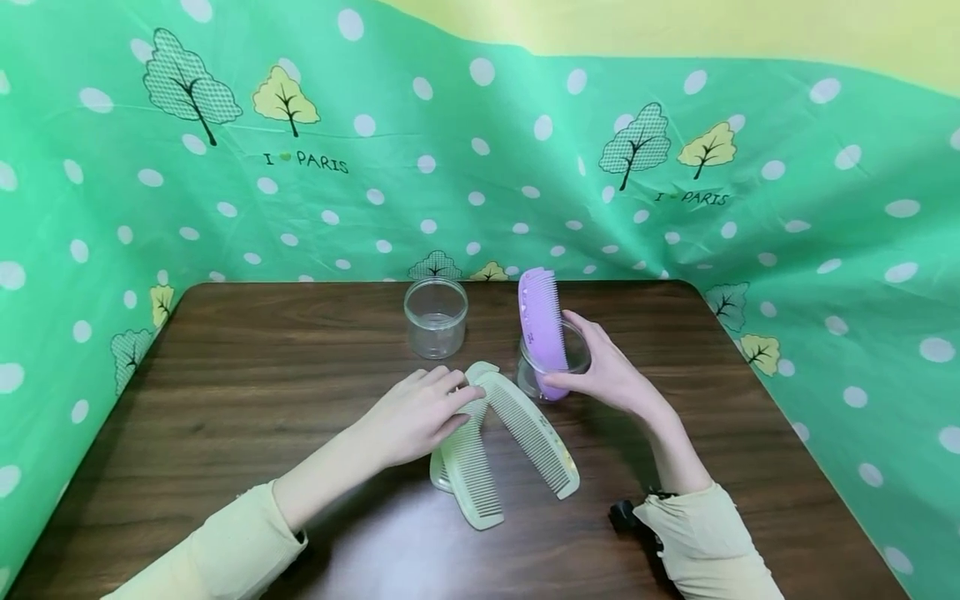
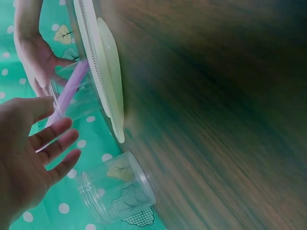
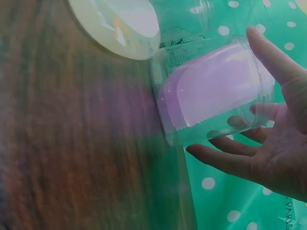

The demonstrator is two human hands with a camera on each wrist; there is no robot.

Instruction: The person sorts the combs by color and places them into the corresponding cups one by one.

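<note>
A purple comb [image 1: 542, 321] stands leaning in a clear jar [image 1: 528, 382], teeth facing right. My right hand [image 1: 611, 367] spreads around this jar, thumb in front at the rim and fingers at its far right side; the right wrist view shows the fingers only loosely bent beside the glass. Pale green combs [image 1: 531, 433] lie overlapping and fanned out on the table before the jar. Above their upper ends hovers my left hand [image 1: 420, 417]; in the left wrist view its fingers [image 2: 60, 155] are apart with nothing between them.
A second clear jar [image 1: 437, 333] stands at the back, left of the first. The dark wooden table [image 1: 262, 358] ends at a green dotted cloth [image 1: 480, 183] hanging behind and at both sides. A black object [image 1: 624, 517] shows by the right sleeve.
</note>
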